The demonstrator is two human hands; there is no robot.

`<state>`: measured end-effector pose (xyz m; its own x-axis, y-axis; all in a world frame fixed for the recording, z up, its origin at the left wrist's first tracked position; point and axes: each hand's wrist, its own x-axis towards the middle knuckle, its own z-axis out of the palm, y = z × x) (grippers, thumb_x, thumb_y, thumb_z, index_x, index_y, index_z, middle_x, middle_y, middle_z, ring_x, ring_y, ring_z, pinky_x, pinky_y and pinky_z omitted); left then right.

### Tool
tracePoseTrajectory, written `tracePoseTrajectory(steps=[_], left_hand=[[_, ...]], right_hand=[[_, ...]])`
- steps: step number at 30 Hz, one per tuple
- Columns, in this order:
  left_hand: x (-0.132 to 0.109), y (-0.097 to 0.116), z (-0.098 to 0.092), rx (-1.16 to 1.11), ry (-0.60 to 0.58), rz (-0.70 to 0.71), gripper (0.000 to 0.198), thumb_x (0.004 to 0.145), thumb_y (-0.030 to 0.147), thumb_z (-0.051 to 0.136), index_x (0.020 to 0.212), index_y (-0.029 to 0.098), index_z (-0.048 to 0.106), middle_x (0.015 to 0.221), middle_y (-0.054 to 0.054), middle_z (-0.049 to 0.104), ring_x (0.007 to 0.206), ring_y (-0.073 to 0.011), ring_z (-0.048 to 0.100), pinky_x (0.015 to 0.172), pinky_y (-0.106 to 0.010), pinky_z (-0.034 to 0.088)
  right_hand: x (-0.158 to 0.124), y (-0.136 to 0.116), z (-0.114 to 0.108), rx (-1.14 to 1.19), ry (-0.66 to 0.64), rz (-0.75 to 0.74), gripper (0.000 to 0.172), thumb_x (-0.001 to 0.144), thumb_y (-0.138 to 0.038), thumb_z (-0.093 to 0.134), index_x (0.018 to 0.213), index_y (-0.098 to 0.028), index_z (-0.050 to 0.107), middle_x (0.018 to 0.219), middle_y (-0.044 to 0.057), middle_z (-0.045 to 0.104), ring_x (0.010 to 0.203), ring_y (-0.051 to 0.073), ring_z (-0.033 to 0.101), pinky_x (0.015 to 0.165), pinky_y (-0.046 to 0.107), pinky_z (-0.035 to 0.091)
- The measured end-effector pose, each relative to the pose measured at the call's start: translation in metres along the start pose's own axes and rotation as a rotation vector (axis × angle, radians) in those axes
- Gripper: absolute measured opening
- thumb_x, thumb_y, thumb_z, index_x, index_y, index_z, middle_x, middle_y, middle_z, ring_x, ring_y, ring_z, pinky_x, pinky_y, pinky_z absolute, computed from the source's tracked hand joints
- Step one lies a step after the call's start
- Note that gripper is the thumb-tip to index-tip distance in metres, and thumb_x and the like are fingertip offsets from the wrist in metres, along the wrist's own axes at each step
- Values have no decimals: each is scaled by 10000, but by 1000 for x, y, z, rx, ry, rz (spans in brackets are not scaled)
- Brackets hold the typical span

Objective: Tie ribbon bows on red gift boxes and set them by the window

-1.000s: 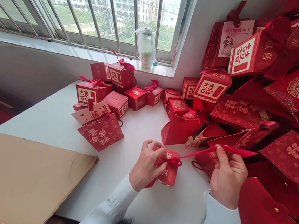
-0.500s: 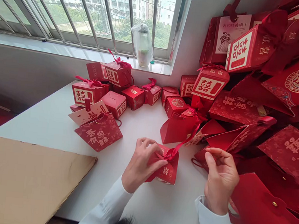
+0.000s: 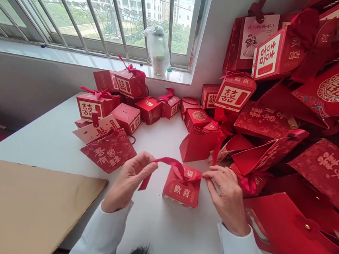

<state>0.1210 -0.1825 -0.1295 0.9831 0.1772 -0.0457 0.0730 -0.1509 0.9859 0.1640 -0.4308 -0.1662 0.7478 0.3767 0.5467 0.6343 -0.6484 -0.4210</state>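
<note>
A red satin ribbon across a red favor box is held pinched by the left hand, left of the box, and the right hand, right of it.

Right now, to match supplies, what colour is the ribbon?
The ribbon is deep red, best in head view.

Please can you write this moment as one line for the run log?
left hand: pinches red satin ribbon | right hand: pinches ribbon's other side | red paper gift box: on white table, ribbon across its top
</note>
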Motion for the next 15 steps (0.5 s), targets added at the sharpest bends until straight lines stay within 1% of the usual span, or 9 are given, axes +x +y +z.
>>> tracePoseTrajectory(steps=[2, 3, 5, 7, 9, 10, 12, 13, 15], left_hand=[[-2, 0, -17, 51, 67, 5, 226, 838, 411, 557, 785, 196, 512, 745, 3, 529, 710, -131, 530, 644, -234, 440], [-3, -1, -24, 133, 71, 2, 227, 839, 417, 545, 784, 199, 512, 753, 0, 538, 714, -140, 532, 655, -246, 441], [-5, -4, -34, 399, 75, -23, 205, 835, 410, 528, 807, 206, 534, 792, -17, 574, 747, -177, 543, 688, -290, 445], [-6, -7, -36, 693, 140, -26, 175, 819, 371, 530, 860, 205, 568, 871, -56, 605, 844, -243, 546, 751, -361, 445], [-4, -9, -28, 853, 211, 71, 187, 821, 329, 529, 939, 199, 593, 980, -89, 606, 973, -291, 520, 838, -416, 430], [-2, -9, -22, 865, 196, 148, 195, 839, 318, 520, 977, 203, 597, 1028, -89, 598, 1022, -291, 505, 874, -419, 421], [2, -8, -4, 790, 49, 295, 191, 892, 319, 489, 1026, 229, 592, 1082, -61, 588, 1060, -250, 500, 912, -381, 415], [5, -7, 6, 743, -36, 348, 178, 908, 321, 484, 1021, 239, 594, 1076, -47, 589, 1051, -229, 503, 911, -359, 418], [9, -7, 24, 687, -149, 400, 153, 917, 311, 493, 1004, 239, 596, 1044, -39, 589, 1026, -211, 493, 889, -337, 428]], right_hand=[[-5, -2, -9, 6, -19, -11, 137, 875, -126, 485, 868, -232, 572, 783, 5, 643, 923, 219, 574, 916, 439, 391], [-8, -4, -13, 19, -41, -14, 131, 872, -127, 488, 867, -232, 567, 778, 3, 635, 884, 210, 577, 901, 427, 397], [-12, -7, -21, 61, -102, -10, 111, 875, -148, 502, 913, -234, 563, 759, -8, 613, 790, 182, 573, 881, 401, 405], [-15, -10, -23, 101, -163, 30, 117, 889, -213, 526, 998, -241, 560, 719, -26, 587, 723, 164, 564, 860, 374, 415], [-16, -13, -21, 116, -189, 118, 174, 895, -308, 548, 1058, -249, 558, 682, -34, 565, 712, 167, 560, 797, 340, 435], [-15, -15, -18, 120, -197, 164, 195, 892, -349, 554, 1062, -253, 563, 674, -34, 559, 716, 171, 558, 755, 321, 441], [-13, -19, -11, 142, -210, 237, 199, 887, -377, 560, 1044, -258, 577, 692, -29, 565, 708, 166, 554, 673, 285, 441], [-12, -21, -8, 164, -221, 258, 173, 889, -364, 557, 1022, -257, 584, 713, -28, 573, 692, 157, 552, 641, 269, 437], [-10, -26, -3, 211, -247, 290, 98, 900, -306, 536, 953, -248, 594, 767, -23, 588, 661, 135, 552, 591, 243, 424]])
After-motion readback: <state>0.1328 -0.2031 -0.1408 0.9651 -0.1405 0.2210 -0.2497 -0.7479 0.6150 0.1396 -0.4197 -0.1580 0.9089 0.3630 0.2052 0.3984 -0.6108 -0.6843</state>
